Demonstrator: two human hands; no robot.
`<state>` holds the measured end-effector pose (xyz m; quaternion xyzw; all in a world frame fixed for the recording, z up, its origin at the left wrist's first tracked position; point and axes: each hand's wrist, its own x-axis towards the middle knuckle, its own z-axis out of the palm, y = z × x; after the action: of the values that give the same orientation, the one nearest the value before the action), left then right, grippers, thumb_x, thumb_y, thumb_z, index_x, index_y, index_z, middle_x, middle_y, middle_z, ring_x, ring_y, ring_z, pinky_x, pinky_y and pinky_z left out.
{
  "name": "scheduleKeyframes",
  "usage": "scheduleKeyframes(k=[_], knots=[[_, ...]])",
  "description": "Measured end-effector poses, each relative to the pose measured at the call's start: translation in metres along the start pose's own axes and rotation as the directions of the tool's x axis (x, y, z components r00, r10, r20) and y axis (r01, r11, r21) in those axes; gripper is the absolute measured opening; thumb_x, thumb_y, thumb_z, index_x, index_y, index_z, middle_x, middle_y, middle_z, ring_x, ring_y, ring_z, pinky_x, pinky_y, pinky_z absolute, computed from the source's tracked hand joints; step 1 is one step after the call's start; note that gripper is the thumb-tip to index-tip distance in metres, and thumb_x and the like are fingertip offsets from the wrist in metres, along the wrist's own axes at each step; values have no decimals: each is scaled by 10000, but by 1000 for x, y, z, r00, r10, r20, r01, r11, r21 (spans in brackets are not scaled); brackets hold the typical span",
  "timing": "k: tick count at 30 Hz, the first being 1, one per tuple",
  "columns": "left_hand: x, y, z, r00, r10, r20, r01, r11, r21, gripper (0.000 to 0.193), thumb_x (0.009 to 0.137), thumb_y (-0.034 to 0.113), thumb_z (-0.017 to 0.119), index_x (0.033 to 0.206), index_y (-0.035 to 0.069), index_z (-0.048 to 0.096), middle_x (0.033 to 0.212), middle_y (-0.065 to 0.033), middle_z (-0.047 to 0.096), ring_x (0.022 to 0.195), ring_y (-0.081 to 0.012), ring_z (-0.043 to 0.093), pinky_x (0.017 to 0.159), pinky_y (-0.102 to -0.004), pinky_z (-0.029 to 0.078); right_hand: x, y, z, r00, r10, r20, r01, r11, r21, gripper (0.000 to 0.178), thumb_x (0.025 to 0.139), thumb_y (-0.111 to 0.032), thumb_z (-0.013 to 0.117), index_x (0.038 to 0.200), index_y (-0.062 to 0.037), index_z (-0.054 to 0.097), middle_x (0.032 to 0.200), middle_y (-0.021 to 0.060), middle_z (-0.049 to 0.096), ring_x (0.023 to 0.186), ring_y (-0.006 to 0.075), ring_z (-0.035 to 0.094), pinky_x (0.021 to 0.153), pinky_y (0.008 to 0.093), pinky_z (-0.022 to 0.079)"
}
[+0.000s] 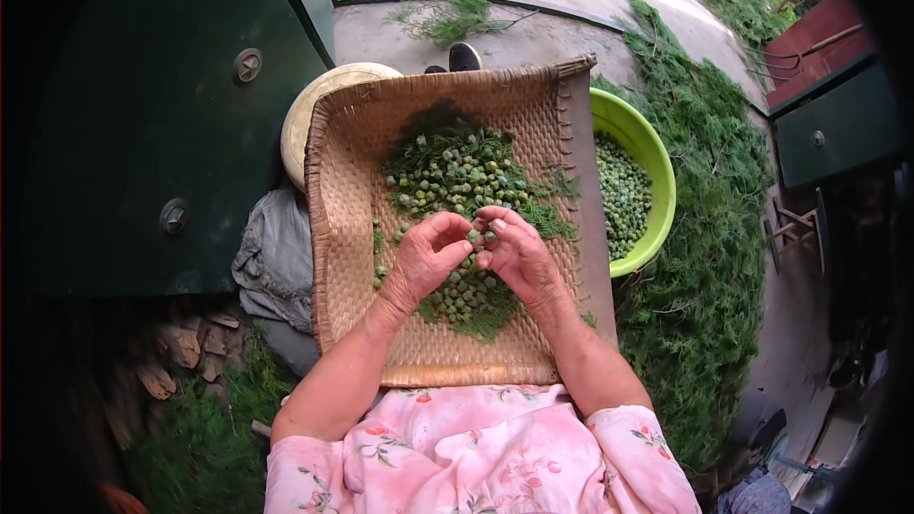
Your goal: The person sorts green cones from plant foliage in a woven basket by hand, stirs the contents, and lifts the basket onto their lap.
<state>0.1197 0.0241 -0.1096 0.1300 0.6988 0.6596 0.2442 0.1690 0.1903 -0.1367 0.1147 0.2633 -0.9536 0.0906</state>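
Note:
A woven winnowing basket (pixel 352 162) rests on my lap, holding a heap of small round green cones (pixel 466 171) mixed with feathery conifer sprigs (pixel 550 221). Over the middle of it my two hands almost meet. My left hand (pixel 427 257) pinches a green cone (pixel 473 236) between thumb and forefinger. Curled close beside it, my right hand (pixel 522 255) has another green cone (pixel 490 238) at its fingertips. More cones and bits of green lie in the basket below my fingers.
Right of the basket stands a lime-green tub (pixel 661 162) with many cones in it. Cut conifer branches (pixel 705 228) cover the ground beyond. On the left are a pale round object (pixel 297 124), a grey sack (pixel 271 252), split firewood (pixel 179 345) and a dark green metal door (pixel 181 114).

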Motion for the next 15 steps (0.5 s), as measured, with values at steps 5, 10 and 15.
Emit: scheduleKeyframes(k=[5,10,15], knots=[[1,3,0,989,147,21,-146,941,304,183,826,50,636,1006,15,622,882,-8,615,813,-79,572,727,-240,489,2,6,-4,998,59,2,-59,996,-65,309,924,-300,574,1082,-34,562,935,101,596,779,185,595,569,286,488],[14,-21,-33,937,124,-325,16,917,398,164,807,27,603,968,8,626,889,-87,619,819,-184,604,745,-290,490,-2,-5,-10,998,24,-63,-29,997,-71,301,917,-318,584,989,-26,597,877,88,591,741,182,583,532,277,464],[10,-25,-27,921,349,-174,-108,657,746,210,783,-7,534,967,47,619,881,-151,557,823,-323,581,739,-387,484,-3,-9,-15,995,5,-101,-16,994,-107,275,908,-289,600,982,-24,600,857,76,590,713,167,581,521,268,459]])
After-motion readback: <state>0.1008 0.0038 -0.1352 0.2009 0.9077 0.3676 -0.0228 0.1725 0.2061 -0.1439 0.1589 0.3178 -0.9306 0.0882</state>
